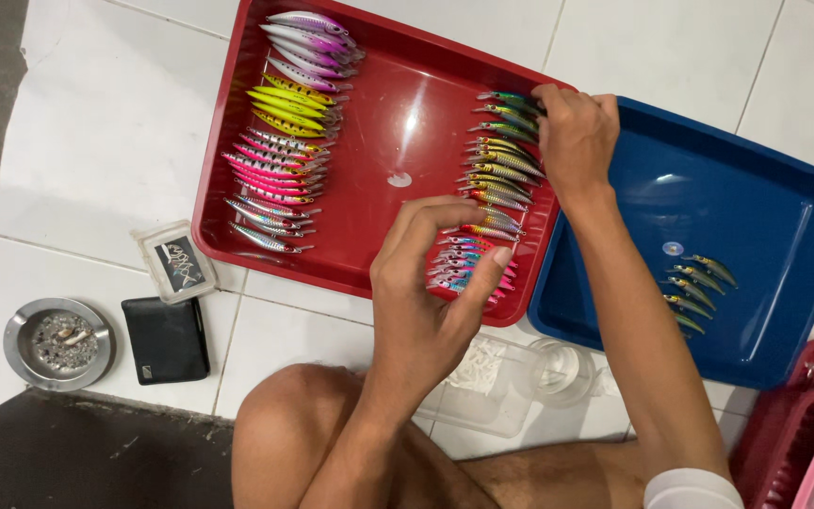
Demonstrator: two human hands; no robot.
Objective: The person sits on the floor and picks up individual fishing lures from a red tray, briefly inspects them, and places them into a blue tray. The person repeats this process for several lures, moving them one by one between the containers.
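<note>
the red tray (369,236) holds lures in two columns, the blue tray (756,358) at 3 o'clock of it has a few. sorting looks in hand: the right hand (577,137) pinches at the top lures (511,118) of the tray's right column, while the left hand (431,283) hovers half-curled, holding nothing, over the pink lures (463,269) at 6 o'clock. next calls for lifting one lure free of its neighbours' hooks

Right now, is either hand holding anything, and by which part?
Right hand fingertips on a green lure in the red tray; hold unclear. Left hand holds nothing visible.
</note>
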